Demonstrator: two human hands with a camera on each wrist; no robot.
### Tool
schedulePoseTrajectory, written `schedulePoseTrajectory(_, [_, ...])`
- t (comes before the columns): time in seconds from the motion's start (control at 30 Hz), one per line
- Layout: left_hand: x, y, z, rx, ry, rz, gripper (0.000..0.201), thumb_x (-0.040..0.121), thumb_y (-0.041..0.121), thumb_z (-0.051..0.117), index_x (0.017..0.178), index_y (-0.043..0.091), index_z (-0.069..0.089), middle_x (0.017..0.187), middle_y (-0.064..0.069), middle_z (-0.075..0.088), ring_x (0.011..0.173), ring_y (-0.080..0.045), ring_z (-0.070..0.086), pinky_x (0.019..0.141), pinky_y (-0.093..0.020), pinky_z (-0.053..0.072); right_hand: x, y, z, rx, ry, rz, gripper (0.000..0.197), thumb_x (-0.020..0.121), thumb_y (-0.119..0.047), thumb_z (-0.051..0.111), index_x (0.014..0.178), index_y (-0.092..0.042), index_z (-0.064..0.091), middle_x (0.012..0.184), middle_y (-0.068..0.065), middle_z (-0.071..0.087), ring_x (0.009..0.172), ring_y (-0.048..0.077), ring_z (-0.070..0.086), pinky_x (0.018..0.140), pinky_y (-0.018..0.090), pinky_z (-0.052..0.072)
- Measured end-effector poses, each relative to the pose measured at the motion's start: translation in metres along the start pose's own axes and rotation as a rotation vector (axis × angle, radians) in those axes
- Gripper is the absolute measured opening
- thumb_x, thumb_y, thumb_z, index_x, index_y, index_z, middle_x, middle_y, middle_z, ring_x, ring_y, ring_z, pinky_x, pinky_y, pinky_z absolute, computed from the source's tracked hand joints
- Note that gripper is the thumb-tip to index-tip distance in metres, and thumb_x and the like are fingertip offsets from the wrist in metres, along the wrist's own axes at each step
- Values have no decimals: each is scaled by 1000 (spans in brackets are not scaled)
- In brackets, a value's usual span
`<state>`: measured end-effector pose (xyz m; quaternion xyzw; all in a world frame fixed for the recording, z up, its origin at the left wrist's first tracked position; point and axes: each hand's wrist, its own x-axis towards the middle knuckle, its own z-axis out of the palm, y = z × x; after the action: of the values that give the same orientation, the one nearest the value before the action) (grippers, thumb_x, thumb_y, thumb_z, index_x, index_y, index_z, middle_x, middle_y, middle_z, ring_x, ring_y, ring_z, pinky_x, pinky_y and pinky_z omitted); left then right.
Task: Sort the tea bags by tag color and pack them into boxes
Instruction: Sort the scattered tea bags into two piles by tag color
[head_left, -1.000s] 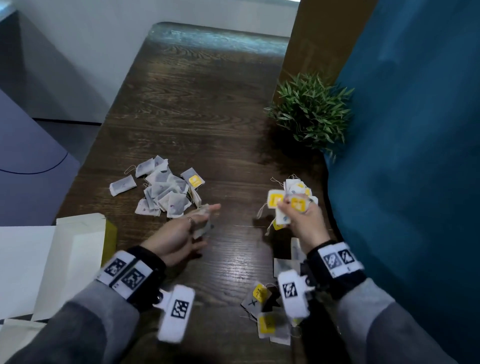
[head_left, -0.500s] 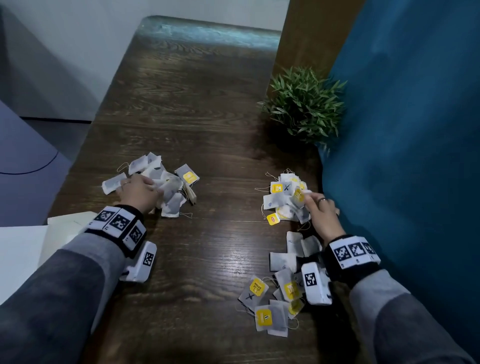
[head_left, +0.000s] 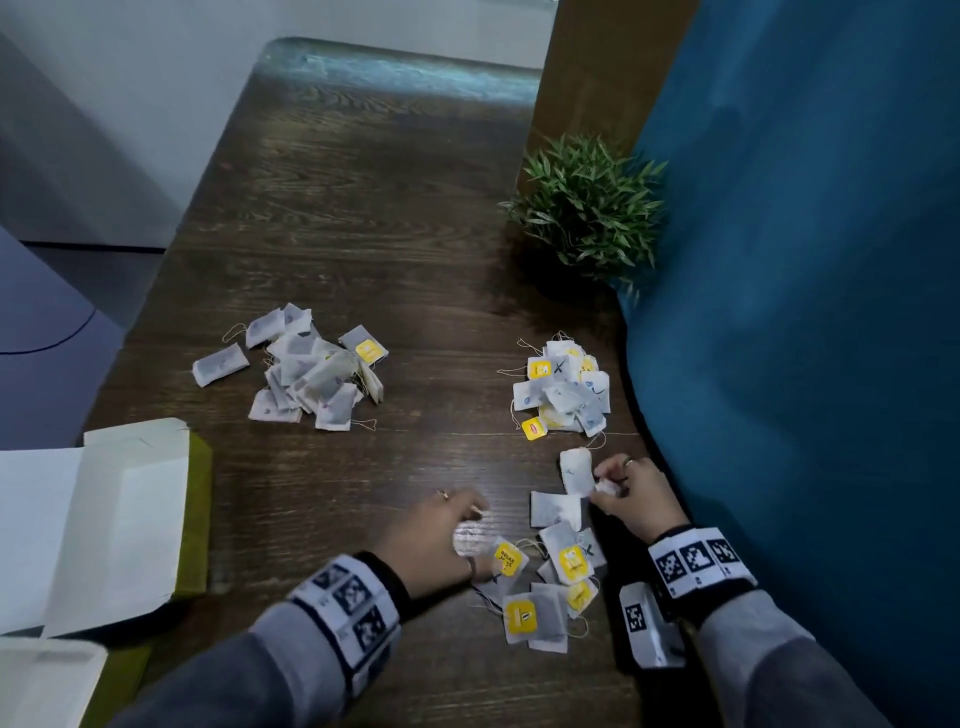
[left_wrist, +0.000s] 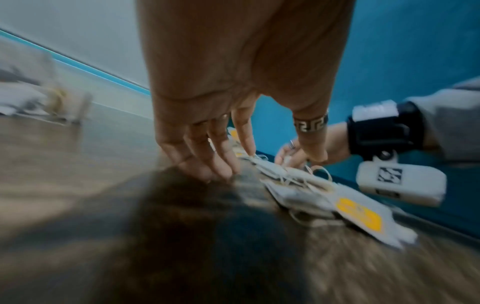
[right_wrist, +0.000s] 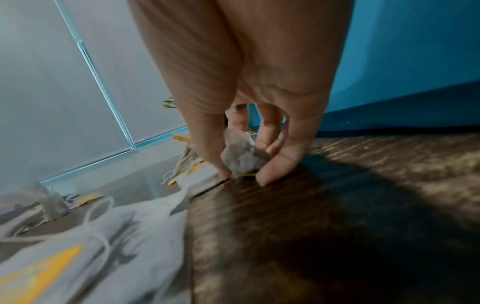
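Glossy wood table (head_left: 363, 218) — paper tea bags (head_left: 311, 374)

L hand (head_left: 436, 540) fingers splayed down; R hand (head_left: 636, 499) fingers pinched.

Worktop (head_left: 363, 218): dark brown wood with a pronounced lighter grain. Far-left heap of tea bags (head_left: 301, 374): white paper with grey contents showing through, 1 yellow tag (head_left: 367, 351) visible. Far-right heap (head_left: 563, 392): white bags with yellow tags and small blue and black pen marks. Near cluster (head_left: 545, 582): white bags, yellow tags bearing dark print. Open box (head_left: 130, 519): off-white flaps, olive-green outer face. Plant (head_left: 587, 202): green leaves. Partition at right (head_left: 805, 312): teal blue. Sleeves (head_left: 769, 665): grey. Wrist bands (head_left: 698, 561): black, carrying white panels with black square-code patterns. Ring on the left hand (left_wrist: 310, 123): dark with a pale key-fret pattern.
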<state>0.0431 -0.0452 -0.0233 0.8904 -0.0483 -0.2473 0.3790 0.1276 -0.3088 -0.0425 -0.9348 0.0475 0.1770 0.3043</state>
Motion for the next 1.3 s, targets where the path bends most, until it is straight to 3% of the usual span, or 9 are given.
schedulePoseTrajectory(0.1, [4, 5, 27, 170, -45, 47, 67, 68, 48, 72, 126, 29, 43, 126, 4, 46, 115, -16, 42, 95, -32, 40, -6, 0, -4, 109, 122, 16, 18, 75, 1, 64, 78, -17, 61, 83, 1, 67, 74, 14, 59, 63, 4, 43])
schedulePoseTrajectory(0.33, [12, -2, 48, 126, 0, 45, 38, 80, 8, 55, 113, 26, 51, 99, 2, 61, 98, -18, 51, 79, -28, 41, -24, -15, -18, 1158, 101, 218, 16, 91, 4, 48, 99, -6, 55, 93, 16, 64, 77, 21, 68, 61, 26, 59])
schedulePoseTrajectory(0.63, [-1, -7, 3, -825, 135, -99, 32, 81, -19, 50, 94, 7, 64, 71, -2, 57, 57, -3, 52, 57, -11, 40, -29, -37, -19, 1460, -49, 301, 24, 86, -24, 61, 99, -5, 57, 88, 12, 73, 82, 25, 71, 63, 39, 60])
schedulePoseTrajectory(0.73, [-7, -13, -12, -1091, 142, -140, 28, 78, -11, 56, 98, 4, 68, 78, -9, 66, 66, -12, 61, 59, -19, 51, -28, -36, -16, 1419, -126, 202, 73, 47, -18, 91, 109, -6, 54, 96, 11, 73, 90, 24, 71, 66, 35, 60])
schedulePoseTrajectory(0.83, [-8, -16, -22, -1247, 140, -188, 28, 78, -12, 54, 96, 5, 67, 80, -8, 67, 70, -15, 61, 60, -20, 52, -29, -37, -6, 1377, -143, 140, 53, 66, 6, 73, 112, -6, 50, 91, 9, 73, 84, 24, 71, 68, 31, 59])
schedulePoseTrajectory(0.9, [-8, -16, -27, -1313, 133, -231, 29, 86, -12, 44, 98, 4, 64, 77, -7, 63, 69, -14, 58, 61, -23, 53, -31, -39, 2, 1288, -69, 17, 49, 58, -4, 83, 97, -8, 55, 85, 8, 73, 84, 23, 71, 71, 30, 58])
schedulePoseTrajectory(1.07, [-9, -20, -37, -1499, 116, -252, 44, 87, -7, 26, 110, 2, 62, 67, -4, 51, 59, -11, 42, 61, -26, 42, -43, -58, 17, 615, 184, -453, 38, 70, 13, 67, 61, -24, 64, 109, 3, 59, 108, 19, 60, 89, 27, 49])
schedulePoseTrajectory(1.2, [-5, -21, -39, -1600, 118, -280, 41, 90, -1, 24, 110, 5, 59, 61, -2, 45, 48, -8, 37, 50, -22, 39, -49, -70, 19, 376, 373, -665, 31, 63, 5, 67, 62, -25, 60, 119, -22, 43, 105, 4, 54, 90, 14, 42])
schedulePoseTrajectory(1.3, [-3, -21, -42, -1690, 73, -307, 33, 83, 8, 32, 102, 5, 58, 59, -1, 41, 44, -8, 34, 45, -22, 36, -48, -73, 20, 375, 336, -699, 31, 68, 5, 59, 65, -26, 55, 118, -9, 51, 105, 3, 54, 89, 17, 44])
